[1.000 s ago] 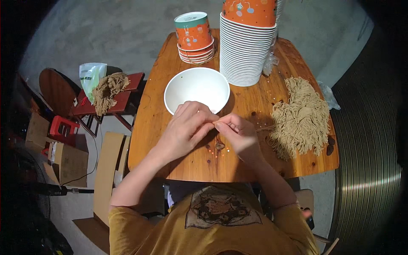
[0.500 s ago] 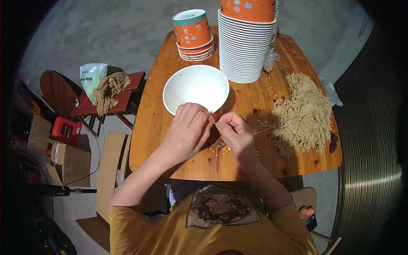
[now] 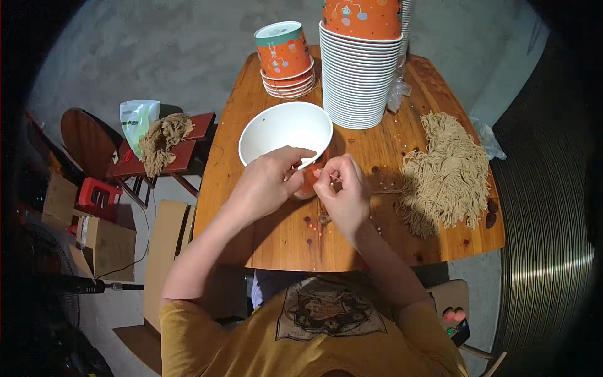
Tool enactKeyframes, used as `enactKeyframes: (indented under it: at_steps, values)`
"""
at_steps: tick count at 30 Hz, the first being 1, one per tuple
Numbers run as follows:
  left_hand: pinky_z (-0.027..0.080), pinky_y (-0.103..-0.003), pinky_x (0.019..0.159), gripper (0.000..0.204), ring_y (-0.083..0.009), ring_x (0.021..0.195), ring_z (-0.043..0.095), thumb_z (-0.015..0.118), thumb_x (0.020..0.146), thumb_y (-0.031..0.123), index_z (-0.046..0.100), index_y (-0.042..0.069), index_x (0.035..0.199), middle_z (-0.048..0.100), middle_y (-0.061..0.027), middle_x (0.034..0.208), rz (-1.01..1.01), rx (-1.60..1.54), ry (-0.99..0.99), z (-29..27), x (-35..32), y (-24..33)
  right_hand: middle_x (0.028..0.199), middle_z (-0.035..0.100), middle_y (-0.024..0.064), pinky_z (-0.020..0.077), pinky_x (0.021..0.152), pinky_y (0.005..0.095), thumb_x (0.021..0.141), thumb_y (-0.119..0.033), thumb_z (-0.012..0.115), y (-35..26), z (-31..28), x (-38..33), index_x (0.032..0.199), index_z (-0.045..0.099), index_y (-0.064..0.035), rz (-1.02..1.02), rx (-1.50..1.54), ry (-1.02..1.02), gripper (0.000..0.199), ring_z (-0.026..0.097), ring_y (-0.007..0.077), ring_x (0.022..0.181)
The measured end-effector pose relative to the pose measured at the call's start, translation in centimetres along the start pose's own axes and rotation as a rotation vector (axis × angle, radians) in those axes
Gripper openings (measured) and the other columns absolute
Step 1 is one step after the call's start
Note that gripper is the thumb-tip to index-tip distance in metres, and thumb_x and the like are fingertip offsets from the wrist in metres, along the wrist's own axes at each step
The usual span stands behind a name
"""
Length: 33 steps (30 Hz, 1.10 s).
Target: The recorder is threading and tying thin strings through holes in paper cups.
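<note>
A white-lined paper tub [image 3: 286,129] stands tilted on the wooden table, its open mouth facing up. My left hand [image 3: 267,182] grips the near rim, fingers over the edge and thumb against the orange outer wall. Just right of the tub, my right hand [image 3: 344,188] is closed in a pinch at the end of a thin tan cord [image 3: 386,191]. That cord trails rightward to a large heap of tan cords [image 3: 449,173]. Fingers partly hide the pinched end.
A tall stack of paper tubs [image 3: 355,75] stands behind, with a shorter orange stack [image 3: 284,60] to its left. Tiny coloured bits [image 3: 319,229] dot the wooden table [image 3: 282,248]. At left, a red bench [image 3: 188,147] bears more cords and a plastic bag [image 3: 139,119].
My hands have moved apart; the left has shifted from beside the right hand's fingers onto the tub's rim. The tub has tipped and moved slightly left.
</note>
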State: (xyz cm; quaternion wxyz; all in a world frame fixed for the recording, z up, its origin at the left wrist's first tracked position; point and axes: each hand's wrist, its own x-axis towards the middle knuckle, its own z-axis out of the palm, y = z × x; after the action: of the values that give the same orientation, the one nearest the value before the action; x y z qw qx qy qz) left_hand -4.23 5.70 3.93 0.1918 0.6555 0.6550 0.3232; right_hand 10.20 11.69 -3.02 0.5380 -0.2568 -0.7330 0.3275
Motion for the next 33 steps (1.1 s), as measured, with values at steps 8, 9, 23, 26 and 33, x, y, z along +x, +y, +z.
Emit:
enactKeyframes:
  at_steps: [8, 9, 23, 26, 33]
  values:
    - [0.051, -0.034, 0.074, 0.037, -0.0233, 0.081, 0.064, 0.055, 0.082, 0.006, 0.057, 0.006, 0.119, 0.065, -0.0153, 0.095, -0.007, 0.010, -0.026, -0.6, 0.1, 0.4, 0.078, 0.049, 0.0075, 0.0468, 0.058, 0.0327, 0.074, 0.000, 0.062, 0.2, 0.2, 0.9, 0.084, 0.046, -0.0050, -0.027, -0.041, -0.011, 0.020, 0.056, 0.0215, 0.065]
    - [0.052, -0.031, 0.076, 0.038, -0.0182, 0.083, 0.064, 0.054, 0.084, 0.003, 0.055, 0.004, 0.122, 0.065, -0.0136, 0.097, -0.021, 0.015, -0.051, -0.6, 0.1, 0.5, 0.078, 0.049, 0.0075, 0.0467, 0.057, 0.0326, 0.074, 0.000, 0.062, 0.3, 0.2, 0.9, 0.084, 0.046, -0.0049, -0.043, -0.053, -0.009, 0.020, 0.056, 0.0215, 0.065]
    - [0.051, -0.030, 0.072, 0.041, -0.0158, 0.076, 0.061, 0.054, 0.082, 0.004, 0.055, 0.006, 0.123, 0.063, -0.0112, 0.088, -0.020, 0.007, -0.048, -0.3, 0.4, 0.5, 0.075, 0.049, 0.0072, 0.0443, 0.057, 0.0288, 0.073, 0.005, 0.061, 0.4, 0.6, 1.2, 0.084, 0.049, -0.0024, -0.144, -0.076, 0.034, 0.017, 0.053, 0.0175, 0.063]
    - [0.051, -0.030, 0.071, 0.041, -0.0149, 0.075, 0.061, 0.054, 0.083, 0.003, 0.054, 0.006, 0.124, 0.063, -0.0106, 0.088, -0.008, 0.014, -0.045, -0.3, 0.4, 0.5, 0.075, 0.050, 0.0079, 0.0445, 0.057, 0.0293, 0.075, 0.004, 0.061, 0.4, 0.6, 1.1, 0.085, 0.050, -0.0023, -0.171, -0.098, 0.042, 0.017, 0.053, 0.0182, 0.064]
    - [0.051, -0.028, 0.070, 0.040, -0.0133, 0.074, 0.061, 0.053, 0.085, 0.004, 0.053, 0.005, 0.125, 0.063, -0.0098, 0.087, -0.006, 0.015, -0.057, -0.2, 0.5, 0.5, 0.076, 0.051, 0.0087, 0.0446, 0.057, 0.0313, 0.076, 0.003, 0.061, 0.6, 0.6, 1.2, 0.086, 0.050, -0.0017, -0.176, -0.094, 0.064, 0.016, 0.054, 0.0201, 0.064]
